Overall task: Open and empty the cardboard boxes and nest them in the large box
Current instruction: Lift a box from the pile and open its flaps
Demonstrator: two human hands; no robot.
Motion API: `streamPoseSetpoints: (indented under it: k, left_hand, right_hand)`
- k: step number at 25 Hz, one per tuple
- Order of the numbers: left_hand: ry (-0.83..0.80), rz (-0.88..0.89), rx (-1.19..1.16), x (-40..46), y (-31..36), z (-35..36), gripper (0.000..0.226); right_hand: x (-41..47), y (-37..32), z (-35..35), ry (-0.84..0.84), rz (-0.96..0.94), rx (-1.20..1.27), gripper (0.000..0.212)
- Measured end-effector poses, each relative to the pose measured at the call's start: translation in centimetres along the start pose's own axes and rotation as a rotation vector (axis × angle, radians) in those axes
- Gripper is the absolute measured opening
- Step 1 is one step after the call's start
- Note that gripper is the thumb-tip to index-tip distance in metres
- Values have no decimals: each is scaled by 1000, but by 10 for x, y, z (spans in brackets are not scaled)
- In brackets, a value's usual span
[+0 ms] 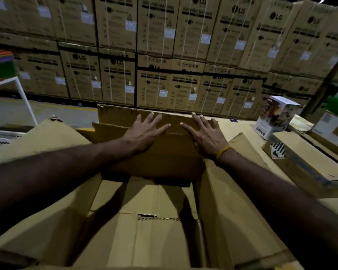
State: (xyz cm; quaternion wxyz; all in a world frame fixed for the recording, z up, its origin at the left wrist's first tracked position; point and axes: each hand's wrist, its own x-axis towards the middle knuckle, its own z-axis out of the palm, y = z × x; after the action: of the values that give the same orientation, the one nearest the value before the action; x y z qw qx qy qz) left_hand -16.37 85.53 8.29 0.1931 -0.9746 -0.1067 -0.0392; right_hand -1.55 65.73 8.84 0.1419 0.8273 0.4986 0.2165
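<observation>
A large open cardboard box [148, 230] fills the foreground, its flaps spread left and right. Inside its far end sits a smaller brown cardboard box [160, 164], with its own flap [117, 114] standing up at the back. My left hand [146, 131] lies flat on top of that smaller box, fingers straight and spread. My right hand [203, 133], with a yellow band at the wrist, presses flat beside it, the two thumbs nearly touching. Neither hand grips anything.
A closed cardboard box [304, 168] lies at the right, with a small white printed carton [277, 117] behind it. A wall of stacked washing-machine cartons [164, 55] runs across the back. A white table frame [21, 90] with coloured trays [0, 63] stands at the left.
</observation>
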Motion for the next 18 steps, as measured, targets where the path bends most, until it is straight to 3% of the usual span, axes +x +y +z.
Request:
streamPoseSetpoints:
  k: [4, 10, 13, 18]
  left_hand:
    - [148, -181, 72, 23, -14, 20, 94]
    - [-38, -591, -324, 56, -17, 30, 113]
    - [-15, -585, -406, 53, -3, 42, 101]
    - [12, -478, -394, 41, -6, 24, 111]
  right_hand:
    - [33, -12, 12, 8, 181, 17, 82]
    - [69, -20, 38, -348, 322, 261, 107]
    - [65, -28, 45, -370, 341, 283, 111]
    - [38, -40, 47, -136, 315, 256, 105]
